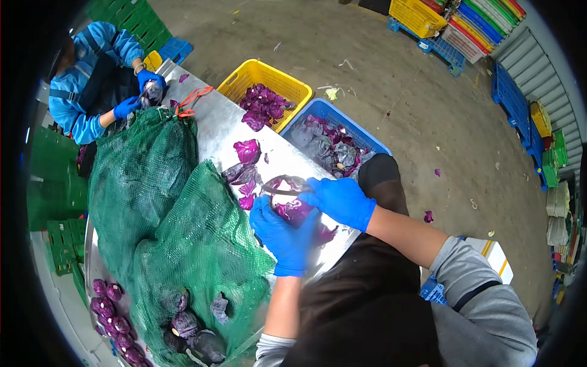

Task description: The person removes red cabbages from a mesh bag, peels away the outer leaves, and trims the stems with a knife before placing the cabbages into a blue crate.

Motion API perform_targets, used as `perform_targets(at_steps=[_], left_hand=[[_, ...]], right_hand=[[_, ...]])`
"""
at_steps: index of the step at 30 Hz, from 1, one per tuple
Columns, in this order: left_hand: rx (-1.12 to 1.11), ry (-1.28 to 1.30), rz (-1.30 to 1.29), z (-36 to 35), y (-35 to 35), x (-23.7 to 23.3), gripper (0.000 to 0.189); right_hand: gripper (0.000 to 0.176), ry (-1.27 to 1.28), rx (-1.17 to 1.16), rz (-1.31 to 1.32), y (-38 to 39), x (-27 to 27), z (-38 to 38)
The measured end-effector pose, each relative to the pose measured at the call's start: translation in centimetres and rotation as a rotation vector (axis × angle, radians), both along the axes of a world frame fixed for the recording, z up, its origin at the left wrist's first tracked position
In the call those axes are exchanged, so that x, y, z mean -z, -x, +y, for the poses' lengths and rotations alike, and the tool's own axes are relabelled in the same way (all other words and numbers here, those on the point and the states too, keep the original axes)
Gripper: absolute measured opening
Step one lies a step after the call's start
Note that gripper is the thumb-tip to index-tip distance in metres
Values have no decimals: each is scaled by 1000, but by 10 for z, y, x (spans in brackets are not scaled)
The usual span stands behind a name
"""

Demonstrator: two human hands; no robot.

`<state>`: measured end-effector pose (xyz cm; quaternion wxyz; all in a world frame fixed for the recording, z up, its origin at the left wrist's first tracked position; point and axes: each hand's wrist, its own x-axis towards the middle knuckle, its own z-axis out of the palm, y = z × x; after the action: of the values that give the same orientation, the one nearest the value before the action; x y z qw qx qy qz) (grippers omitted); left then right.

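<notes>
Cabbage (292,211), purple with pale patches, is held above the worktop (278,150) near its edge, the left hand (280,235) wrapping gloved fingers around its side while the right hand (343,200) has its fingers closed on a knife (278,191), the blade across the cabbage's top. Loose purple leaves (247,151) lie just beside it, between the green net bag (202,235) and the blue crate (367,139).

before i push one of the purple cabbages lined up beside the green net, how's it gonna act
It would probably roll, since the cabbages look round. Their tight, closed heads suggest firm and fairly heavy for their size. The smooth, shiny outer leaves might be slippery.
</notes>
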<state>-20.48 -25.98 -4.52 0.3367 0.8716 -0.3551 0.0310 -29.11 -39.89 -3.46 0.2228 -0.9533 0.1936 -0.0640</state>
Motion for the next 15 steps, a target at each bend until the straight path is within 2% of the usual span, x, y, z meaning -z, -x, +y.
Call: perform_targets(at_steps=[4, 7, 9, 11, 13, 15], left_hand=[[-49, -41, 8, -10, -6, 12, 109], [-46, -44, 9, -10, -8, 16, 109], [-41, -36, -26, -12, -5, 19, 109], [-35, -39, -67, -11, -4, 20, 110], [-93, -37, 51, -13, 0, 14, 108], [-106, -61, 42, -10, 10, 13, 107]], right_hand=[[34, 12, 20, 55, -7, 1, -4], [40, 13, -25, 54, -7, 15, -4], [34, 16, -98, -70, -12, 20, -3], [30, 32, -80, -82, -17, 24, -2], [27, 52, -59, -91, -23, 25, -8], [24, -418, 161, 185, -35, 20, -32]])
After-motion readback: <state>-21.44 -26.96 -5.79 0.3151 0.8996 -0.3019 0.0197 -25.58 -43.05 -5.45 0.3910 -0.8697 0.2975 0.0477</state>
